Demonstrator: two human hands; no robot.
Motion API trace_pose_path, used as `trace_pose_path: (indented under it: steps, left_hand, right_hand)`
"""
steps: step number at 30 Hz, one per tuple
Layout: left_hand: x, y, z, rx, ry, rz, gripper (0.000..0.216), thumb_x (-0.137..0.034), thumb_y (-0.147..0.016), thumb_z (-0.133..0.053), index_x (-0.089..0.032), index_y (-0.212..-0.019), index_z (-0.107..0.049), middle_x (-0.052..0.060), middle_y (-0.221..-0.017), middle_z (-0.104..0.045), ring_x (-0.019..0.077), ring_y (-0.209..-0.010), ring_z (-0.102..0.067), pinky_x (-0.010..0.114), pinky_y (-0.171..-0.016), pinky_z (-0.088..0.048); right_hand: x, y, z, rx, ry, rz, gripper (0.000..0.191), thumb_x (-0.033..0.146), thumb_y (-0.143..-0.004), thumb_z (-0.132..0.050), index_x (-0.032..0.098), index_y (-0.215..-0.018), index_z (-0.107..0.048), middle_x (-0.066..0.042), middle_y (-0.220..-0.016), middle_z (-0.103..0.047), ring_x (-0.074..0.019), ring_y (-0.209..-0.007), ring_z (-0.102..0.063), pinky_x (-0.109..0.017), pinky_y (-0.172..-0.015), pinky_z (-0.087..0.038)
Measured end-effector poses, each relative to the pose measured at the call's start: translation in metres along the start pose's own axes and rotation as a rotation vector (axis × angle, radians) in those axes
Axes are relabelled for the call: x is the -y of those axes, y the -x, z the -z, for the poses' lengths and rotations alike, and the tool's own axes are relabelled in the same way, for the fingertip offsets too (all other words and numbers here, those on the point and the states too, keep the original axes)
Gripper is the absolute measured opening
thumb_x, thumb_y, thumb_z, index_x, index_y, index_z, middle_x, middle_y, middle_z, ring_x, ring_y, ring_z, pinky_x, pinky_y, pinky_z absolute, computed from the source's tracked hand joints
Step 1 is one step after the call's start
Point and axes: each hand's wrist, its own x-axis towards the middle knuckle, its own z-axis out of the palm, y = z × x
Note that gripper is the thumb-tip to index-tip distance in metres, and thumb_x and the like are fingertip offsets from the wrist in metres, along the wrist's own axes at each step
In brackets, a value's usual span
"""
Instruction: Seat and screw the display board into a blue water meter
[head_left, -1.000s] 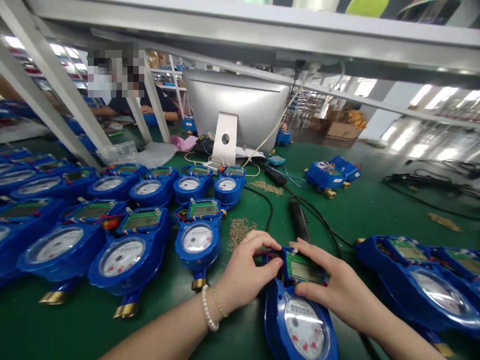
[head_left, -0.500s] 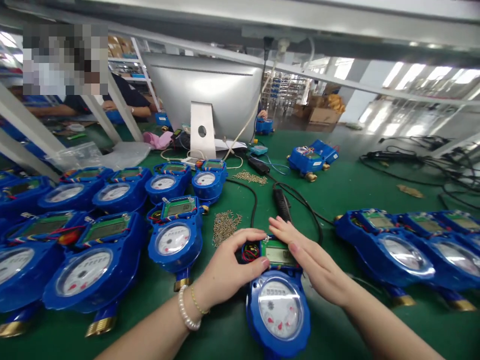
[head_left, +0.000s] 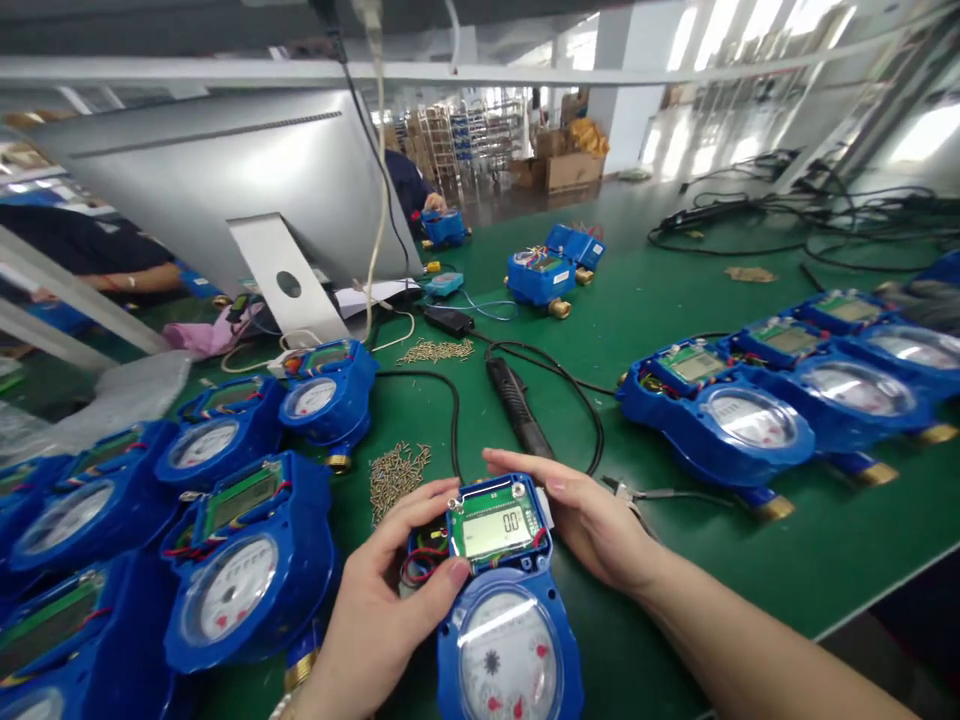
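Note:
A blue water meter (head_left: pixel 510 640) with a round dial and an uncovered green circuit board (head_left: pixel 495 522) is in front of me. The small display on the board reads like 0.0. My left hand (head_left: pixel 397 590) grips the meter's upper left side, its thumb by the board's lower left corner and its fingers around the edge near red and black wires (head_left: pixel 424 567). Against the upper right side lies my right hand (head_left: pixel 600 525), its fingers stretched out behind the top edge; the lower fingers are hidden. A black electric screwdriver (head_left: pixel 517 405) lies beyond my hands.
Several blue meters stand in rows at left (head_left: pixel 255 560) and right (head_left: pixel 720 410). Loose screws (head_left: pixel 397 480) form piles on the green table (head_left: pixel 645 300). Pliers (head_left: pixel 637 495) lie right of my right hand. A monitor (head_left: pixel 217 190) stands behind; people's arms show beyond it.
My view has swung right, so the things on the table appear farther left. The meter now sits turned and its display shows more fully, as my right hand has moved off the board to the meter's side.

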Motion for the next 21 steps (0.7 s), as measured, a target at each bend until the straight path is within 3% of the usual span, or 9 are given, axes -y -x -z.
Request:
trace_pose_path:
  steps: [4,7,13,21]
  left_hand:
    - [0.000,0.002,0.001,0.011,-0.050,0.025,0.032,-0.029,-0.082,-0.070,-0.035,-0.112,-0.063,-0.001,-0.130,-0.059,0.0176,-0.121,-0.054,0.019,-0.092,-0.051]
    - [-0.004,0.004,-0.003,-0.068,-0.039,0.086,0.030,-0.035,-0.079,-0.072,-0.035,-0.108,-0.065,-0.001,-0.128,-0.061,0.0197,-0.121,-0.055,0.019,-0.085,-0.054]
    - [-0.009,0.006,-0.011,-0.141,-0.048,0.118,0.031,-0.046,-0.077,-0.072,-0.033,-0.105,-0.067,-0.001,-0.127,-0.061,0.0214,-0.123,-0.052,0.025,-0.095,-0.050]
    - [-0.003,0.005,0.002,-0.011,-0.114,0.066,0.029,-0.037,-0.082,-0.069,-0.034,-0.110,-0.062,-0.001,-0.128,-0.060,0.0227,-0.123,-0.053,0.026,-0.093,-0.053]
  right_hand:
    - [0.001,0.000,0.002,0.055,-0.055,-0.027,0.046,0.032,-0.084,-0.052,0.018,-0.127,-0.059,-0.010,-0.134,-0.055,-0.0265,-0.125,-0.050,-0.046,-0.110,-0.031]
    - [0.001,0.003,0.005,0.070,-0.076,-0.033,0.050,0.026,-0.079,-0.056,0.021,-0.129,-0.058,-0.006,-0.139,-0.052,-0.0251,-0.131,-0.044,-0.043,-0.112,-0.029]
    - [0.001,0.005,0.005,0.124,-0.069,-0.084,0.065,0.025,-0.072,-0.068,0.021,-0.134,-0.049,-0.008,-0.142,-0.047,-0.0251,-0.129,-0.046,-0.041,-0.107,-0.036]
    - [0.002,0.001,-0.007,0.019,0.029,-0.123,0.070,0.016,-0.062,-0.063,0.015,-0.130,-0.049,-0.013,-0.130,-0.056,-0.0291,-0.118,-0.055,-0.044,-0.101,-0.043]
